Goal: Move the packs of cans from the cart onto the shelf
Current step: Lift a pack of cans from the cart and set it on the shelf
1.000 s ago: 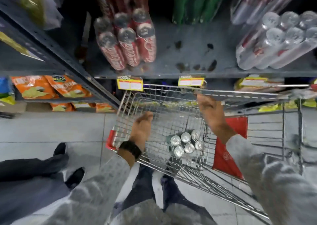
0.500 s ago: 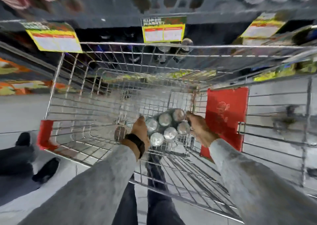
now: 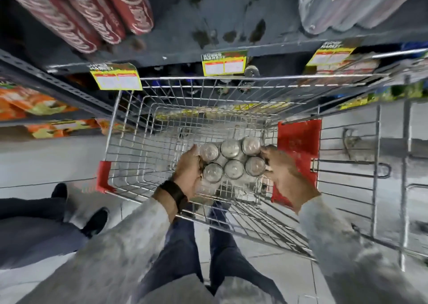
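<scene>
Clearly both hands are clamped on the pack (image 3: 232,162), six cans seen from the top, low inside the cart (image 3: 129,127). The left hand (image 3: 188,173) wraps the pack's left end, fingers curled down its side; the right hand (image 3: 281,173) presses the right end, fingertips against the two end cans. Whether the pack is off the cart floor yet, I cannot tell.

The hold is a squeeze from the two ends with nothing visibly under the pack. If the cans are bound only by thin film, the middle pair could sag or slip out as the weight comes up, and a can could drop through the grip into the wire.

Just right of the right hand stands the cart's wire wall with the red panel (image 3: 298,141) behind it; knuckles or the pack's corner could catch there on the way up.

Above and beyond the grip, the shelf (image 3: 185,46) has a bare stretch between the red cans (image 3: 97,14) and the silver cans (image 3: 347,5). A tilted pack set down there could knock either neighbour.
</scene>
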Motion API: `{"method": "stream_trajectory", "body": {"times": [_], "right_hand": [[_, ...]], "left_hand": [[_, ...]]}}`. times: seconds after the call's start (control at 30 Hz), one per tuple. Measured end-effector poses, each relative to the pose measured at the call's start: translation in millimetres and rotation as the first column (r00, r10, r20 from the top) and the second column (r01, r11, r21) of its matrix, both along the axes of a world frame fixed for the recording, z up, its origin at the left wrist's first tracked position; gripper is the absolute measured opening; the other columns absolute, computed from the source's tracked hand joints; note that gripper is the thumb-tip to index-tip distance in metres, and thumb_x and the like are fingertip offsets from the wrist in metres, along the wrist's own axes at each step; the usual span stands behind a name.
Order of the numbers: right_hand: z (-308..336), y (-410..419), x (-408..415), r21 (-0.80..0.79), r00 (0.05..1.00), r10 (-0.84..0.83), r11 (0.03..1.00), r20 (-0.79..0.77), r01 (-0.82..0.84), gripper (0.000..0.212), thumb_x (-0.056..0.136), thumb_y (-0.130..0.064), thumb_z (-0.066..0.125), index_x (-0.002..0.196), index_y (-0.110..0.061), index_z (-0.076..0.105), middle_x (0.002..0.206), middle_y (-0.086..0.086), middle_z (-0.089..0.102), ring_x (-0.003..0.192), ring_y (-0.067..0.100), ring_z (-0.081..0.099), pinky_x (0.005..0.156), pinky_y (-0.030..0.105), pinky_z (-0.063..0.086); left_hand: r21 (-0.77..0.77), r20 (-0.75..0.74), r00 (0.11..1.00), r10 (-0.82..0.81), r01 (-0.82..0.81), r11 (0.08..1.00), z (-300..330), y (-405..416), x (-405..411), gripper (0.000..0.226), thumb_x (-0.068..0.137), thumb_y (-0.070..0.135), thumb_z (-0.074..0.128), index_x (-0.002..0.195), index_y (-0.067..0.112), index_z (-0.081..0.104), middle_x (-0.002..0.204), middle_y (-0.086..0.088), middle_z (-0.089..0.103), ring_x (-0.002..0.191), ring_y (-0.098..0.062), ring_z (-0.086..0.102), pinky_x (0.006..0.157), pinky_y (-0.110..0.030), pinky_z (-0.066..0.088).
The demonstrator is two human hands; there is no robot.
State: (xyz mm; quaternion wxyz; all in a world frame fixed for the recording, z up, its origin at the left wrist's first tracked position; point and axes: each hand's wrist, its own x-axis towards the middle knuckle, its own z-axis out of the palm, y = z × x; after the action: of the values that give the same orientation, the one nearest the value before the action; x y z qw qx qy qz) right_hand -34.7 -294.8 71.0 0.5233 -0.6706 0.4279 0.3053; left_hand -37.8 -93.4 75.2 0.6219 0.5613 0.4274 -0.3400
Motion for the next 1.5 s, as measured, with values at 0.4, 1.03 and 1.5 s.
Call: {"method": "stream_trajectory", "body": {"times": [0.4, 1.03, 1.5], "right_hand": [[208, 10, 76, 0.049, 0.943, 0.028, 0.998, 0.33, -0.046, 0.016, 0.089, -0.025, 0.05, 0.076, -0.02, 0.057, 0.079, 0.006, 0.058, 0.073, 0.025, 0.052, 0.07, 0.036, 0.044], [206, 25, 289, -0.231, 0.867, 0.275, 0.954, 0.416, -0.192, 0.015, 0.084, -0.032, 0.043, 0.083, -0.024, 0.055, 0.104, 0.009, 0.055, 0.093, 0.032, 0.055, 0.09, 0.05, 0.054], [126, -6, 247, 0.192, 0.843, -0.004, 0.974, 0.538, -0.118, 0.072, 0.073, -0.07, 0.063, 0.139, -0.042, 0.056, 0.14, -0.01, 0.063, 0.13, 0.023, 0.058, 0.112, 0.051, 0.042]], "left_hand": [[-0.075, 0.43, 0.902, -0.023, 0.062, 0.995, 194, 37, 43, 0.084, 0.088, 0.078, 0.022, 0.107, 0.017, 0.076, 0.103, -0.001, 0.078, 0.1, -0.011, 0.074, 0.1, -0.034, 0.048], [-0.042, 0.483, 0.875, 0.035, -0.017, 0.999, 209, 7, 216, 0.091, 0.092, 0.072, 0.032, 0.145, -0.001, 0.043, 0.149, -0.014, 0.05, 0.118, -0.022, 0.059, 0.093, -0.033, 0.044], [-0.124, 0.572, 0.82, 0.031, 0.05, 0.991, 128, 0, 192, 0.052, 0.099, 0.053, 0.042, 0.146, 0.03, 0.043, 0.138, 0.011, 0.054, 0.125, -0.006, 0.052, 0.103, -0.024, 0.038]]}}
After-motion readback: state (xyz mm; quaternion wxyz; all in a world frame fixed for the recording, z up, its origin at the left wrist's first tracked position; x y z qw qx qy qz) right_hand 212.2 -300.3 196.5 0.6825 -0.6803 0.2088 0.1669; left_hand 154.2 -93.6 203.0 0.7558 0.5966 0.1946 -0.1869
